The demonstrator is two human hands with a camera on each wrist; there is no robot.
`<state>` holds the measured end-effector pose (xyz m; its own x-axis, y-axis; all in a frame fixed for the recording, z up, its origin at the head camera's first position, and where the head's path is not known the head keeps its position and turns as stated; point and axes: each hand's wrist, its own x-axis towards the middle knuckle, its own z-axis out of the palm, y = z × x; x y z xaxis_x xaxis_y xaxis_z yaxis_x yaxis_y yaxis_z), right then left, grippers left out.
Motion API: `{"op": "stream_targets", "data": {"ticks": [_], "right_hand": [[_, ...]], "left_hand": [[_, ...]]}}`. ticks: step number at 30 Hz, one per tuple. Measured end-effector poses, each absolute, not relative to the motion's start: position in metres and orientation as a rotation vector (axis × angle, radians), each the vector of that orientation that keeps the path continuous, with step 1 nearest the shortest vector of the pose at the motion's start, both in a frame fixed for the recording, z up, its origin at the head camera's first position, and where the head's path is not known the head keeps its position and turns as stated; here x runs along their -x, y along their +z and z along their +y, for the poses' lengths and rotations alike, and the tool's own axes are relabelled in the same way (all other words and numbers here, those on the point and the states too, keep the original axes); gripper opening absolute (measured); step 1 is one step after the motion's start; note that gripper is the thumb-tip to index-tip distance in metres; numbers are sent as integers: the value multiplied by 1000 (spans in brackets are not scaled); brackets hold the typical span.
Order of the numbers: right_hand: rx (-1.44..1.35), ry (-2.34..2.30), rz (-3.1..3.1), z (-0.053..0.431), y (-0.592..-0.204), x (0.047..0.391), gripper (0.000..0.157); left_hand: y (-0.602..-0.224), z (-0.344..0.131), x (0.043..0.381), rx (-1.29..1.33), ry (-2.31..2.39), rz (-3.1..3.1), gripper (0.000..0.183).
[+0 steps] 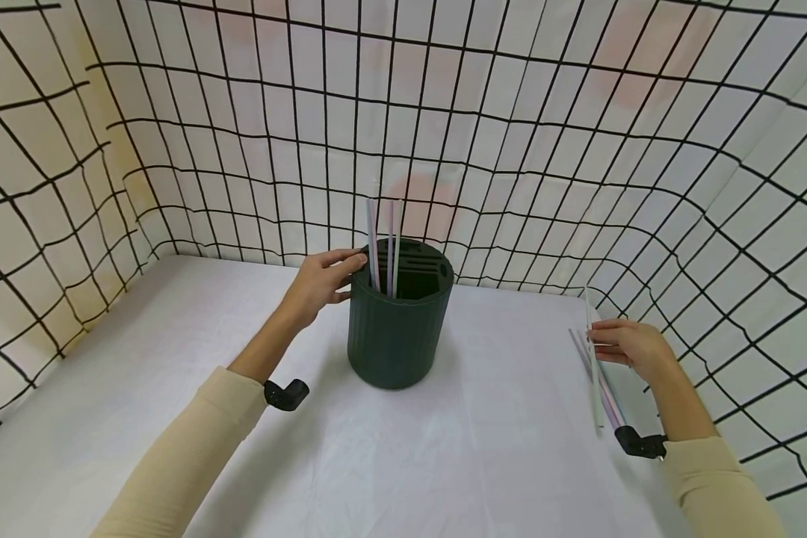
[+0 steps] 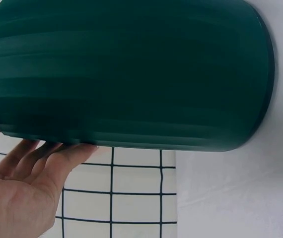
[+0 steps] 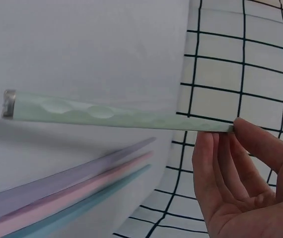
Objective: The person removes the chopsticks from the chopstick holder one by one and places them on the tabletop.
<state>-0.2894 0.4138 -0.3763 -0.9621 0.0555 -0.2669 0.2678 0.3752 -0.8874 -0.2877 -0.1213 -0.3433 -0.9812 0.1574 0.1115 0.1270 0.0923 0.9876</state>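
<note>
At the centre of the head view, the left hand [image 1: 323, 282] rests with relaxed, nearly straight fingers against the upper rim of the dark green ribbed holder [image 1: 400, 325], which stands upright on the white table [image 1: 175, 388] with three straws [image 1: 385, 250] in it. At the right edge, the right hand [image 1: 628, 345] pinches a pale green straw [image 3: 116, 115] by its end, just above the loose purple, pink and blue straws [image 3: 67, 196] lying on the table

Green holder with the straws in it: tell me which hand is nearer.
Left. The left hand touches the green holder at its rim; the right hand is well off to its right, pinching a pale green straw.
</note>
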Motion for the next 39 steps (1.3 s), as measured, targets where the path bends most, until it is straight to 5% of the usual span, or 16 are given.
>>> {"op": "stream_targets", "data": {"ticks": [8, 15, 28, 39], "right_hand": [[-305, -1498, 2450, 424, -396, 288, 56], [-318, -1482, 2426, 430, -410, 288, 35], [-352, -1448, 2462, 428, -427, 287, 45], [-409, -1452, 2452, 429, -433, 289, 29]], "left_hand": [[-344, -121, 288, -290, 2085, 2292, 50], [-344, -122, 289, -290, 2083, 2296, 50], [-342, -121, 287, -315, 2071, 2307, 52], [-342, -122, 286, -304, 2072, 2298, 52]]}}
